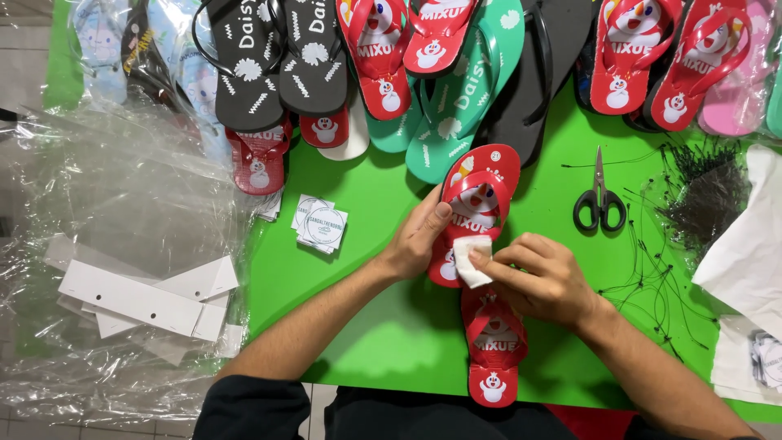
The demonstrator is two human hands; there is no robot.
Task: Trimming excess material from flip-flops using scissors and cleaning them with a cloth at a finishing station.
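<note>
Covering most of the view: green table (366, 326), edged at the left by crumpled clear plastic (122, 204) with white card strips (138, 297) lying on it. Heaped along the far edge — flip-flops (456, 90) in black, teal, red and pink. Piled at the right: thin black ties (700, 195), beside white sheets (749, 244). Lying at the table's middle, two red flip-flops, the upper one (481, 195) overlapping the lower one (493, 346), which reaches to the near edge. Resting right of the upper one, well apart from both hands: black scissors (600, 204). Stacked left of the hands: small white labels (320, 224). Gripping the upper flip-flop's left edge — left hand (417, 240), fingers curled around the sole, thumb on top. Pressing a small white cloth (471, 261) onto that same sole where the pair overlaps: right hand (546, 277), fingers narrowed and pinched on the cloth.
</note>
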